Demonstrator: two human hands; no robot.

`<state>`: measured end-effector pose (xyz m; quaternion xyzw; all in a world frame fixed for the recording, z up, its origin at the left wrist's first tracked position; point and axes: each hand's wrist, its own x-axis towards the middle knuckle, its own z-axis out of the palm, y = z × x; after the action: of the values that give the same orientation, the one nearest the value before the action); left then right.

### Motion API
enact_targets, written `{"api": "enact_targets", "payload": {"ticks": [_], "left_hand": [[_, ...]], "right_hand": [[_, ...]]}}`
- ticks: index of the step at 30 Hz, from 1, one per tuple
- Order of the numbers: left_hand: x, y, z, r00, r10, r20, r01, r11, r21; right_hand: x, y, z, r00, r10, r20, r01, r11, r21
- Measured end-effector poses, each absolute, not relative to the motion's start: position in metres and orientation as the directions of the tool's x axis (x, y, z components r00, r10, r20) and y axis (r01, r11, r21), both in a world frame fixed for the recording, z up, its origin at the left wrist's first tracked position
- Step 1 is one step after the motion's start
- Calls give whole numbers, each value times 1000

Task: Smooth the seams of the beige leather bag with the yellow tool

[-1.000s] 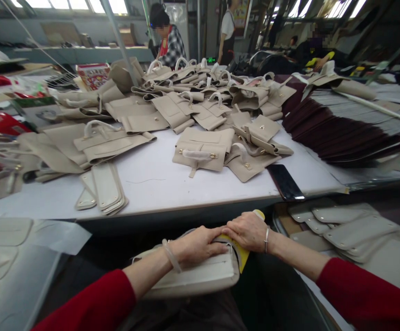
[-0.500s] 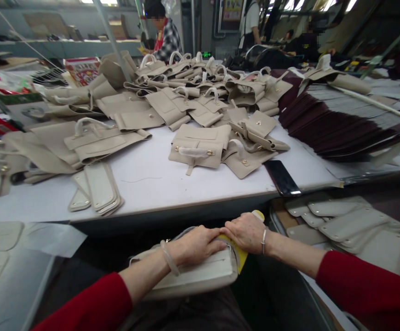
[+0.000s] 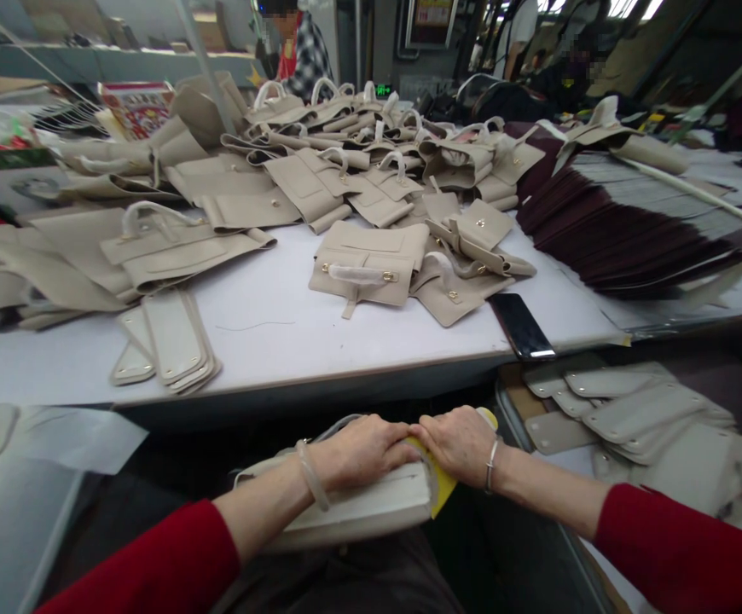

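Observation:
A beige handbag (image 3: 377, 508) with a pale flat base lies across my lap, below the table's front edge. My left hand (image 3: 366, 450) presses on top of it, fingers curled over its right end. My right hand (image 3: 457, 443) is closed around a flat yellow tool (image 3: 443, 493) held against that same end; its exact kind I cannot make out. One rounded yellow end pokes out above the right hand. The two hands touch at the fingertips. A curved dark strap or edge shows behind the left hand.
Beige handbags (image 3: 371, 247) cover the white table (image 3: 269, 341), with a phone (image 3: 522, 326) near its front edge. Stacked base panels (image 3: 176, 341) lie left, more panels (image 3: 652, 409) in a bin at right. A dark maroon stack (image 3: 627, 230) stands right; co-workers (image 3: 310, 55) are behind.
The view has shifted slightly, so the table and its contents sit a little higher and further left. The right hand has tilted slightly with the yellow tool; both grips stay the same.

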<state>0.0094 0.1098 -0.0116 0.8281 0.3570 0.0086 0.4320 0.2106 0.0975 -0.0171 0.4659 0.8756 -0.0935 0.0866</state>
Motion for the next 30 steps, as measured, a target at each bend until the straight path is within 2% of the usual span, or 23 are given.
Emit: {"api": "enact_targets", "payload": {"ticks": [5, 9, 14, 19, 22, 26, 30], "left_hand": [[7, 109, -12, 761, 588, -273, 557, -377, 740], [2, 109, -12, 759, 568, -319, 548, -292, 784], [-8, 117, -9, 803, 493, -335, 479, -198, 855], [-16, 124, -5, 761, 568, -313, 480, -168, 861], [-11, 124, -7, 763, 572, -302, 476, -181, 861], [3, 122, -9, 743, 559, -368, 534, -164, 830], [7, 122, -2, 706, 557, -437, 597, -137, 790]], "right_hand": [[203, 79, -18, -452, 866, -216, 890, 454, -40], [197, 67, -15, -401, 898, -184, 913, 407, -2], [198, 54, -12, -419, 895, -153, 905, 425, 5], [206, 43, -15, -463, 877, -125, 885, 466, -6], [211, 37, -18, -477, 873, -98, 878, 478, -15], [218, 31, -24, -459, 888, -30, 888, 458, -34], [228, 36, -34, -488, 865, 121, 871, 491, 0]]}}
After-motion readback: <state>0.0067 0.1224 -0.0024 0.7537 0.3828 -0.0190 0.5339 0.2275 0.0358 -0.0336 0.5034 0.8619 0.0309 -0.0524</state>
